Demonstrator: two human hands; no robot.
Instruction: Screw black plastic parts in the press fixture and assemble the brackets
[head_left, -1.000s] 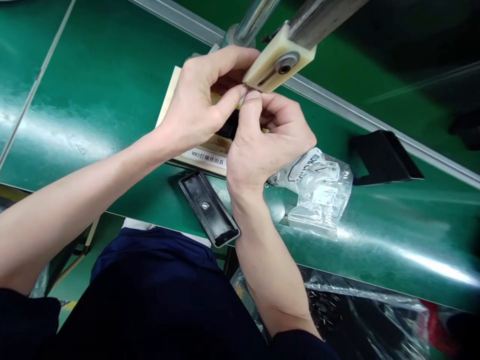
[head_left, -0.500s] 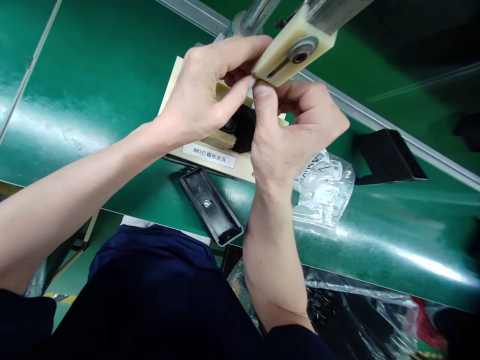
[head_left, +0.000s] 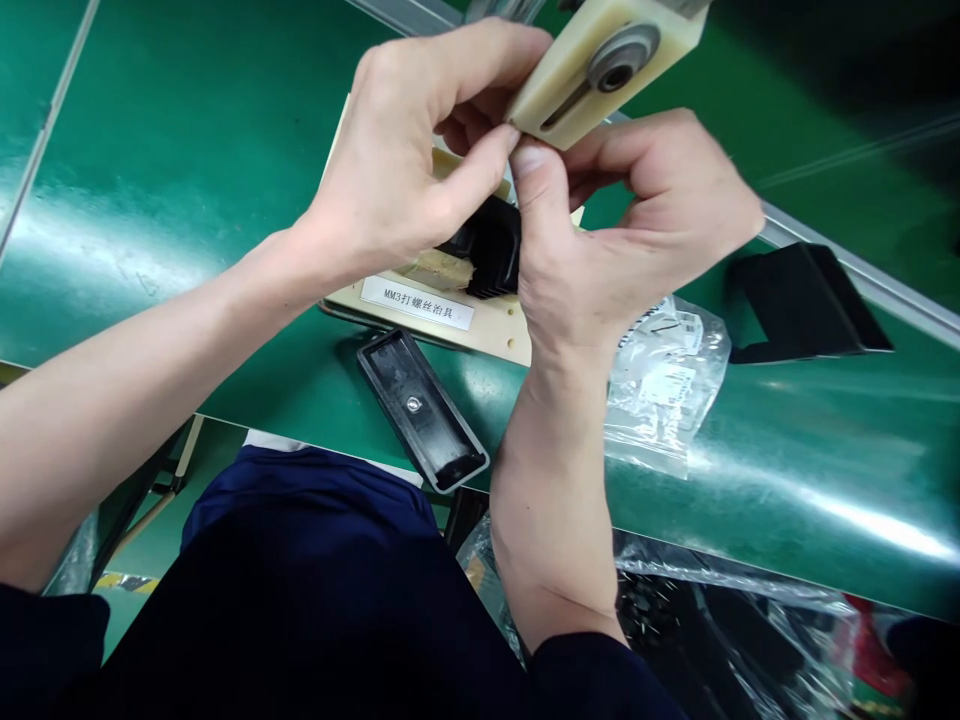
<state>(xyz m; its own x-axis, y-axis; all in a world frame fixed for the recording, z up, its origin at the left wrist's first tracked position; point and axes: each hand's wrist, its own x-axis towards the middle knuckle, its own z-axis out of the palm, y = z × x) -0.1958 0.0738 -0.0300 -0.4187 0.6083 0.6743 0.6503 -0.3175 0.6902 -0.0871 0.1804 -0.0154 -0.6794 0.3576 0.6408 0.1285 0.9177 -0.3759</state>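
Note:
My left hand (head_left: 420,150) is bent round at the lower left edge of a cream block (head_left: 600,70) with a slot and a round metal washer. My right hand (head_left: 600,230) is at the block's lower end, its thumb tip close to my left thumb. Both hands have closed fingers; whatever they pinch is hidden behind the block and the fingers. Below them a cream fixture (head_left: 491,335) with a printed label (head_left: 417,303) lies on the green table (head_left: 225,130). A black part (head_left: 495,250) sits on the fixture, partly covered by my hands.
A black rectangular tray (head_left: 424,410) lies near the table's front edge. Right of my right wrist is a clear plastic bag (head_left: 664,385), with a black folded part (head_left: 810,300) beyond it. Plastic-wrapped black items (head_left: 720,640) lie below the table edge.
The view has shifted slightly, so the block and hands appear higher. My right hand's knuckles have swung outward to the right, while both thumbs stay at the block's lower end.

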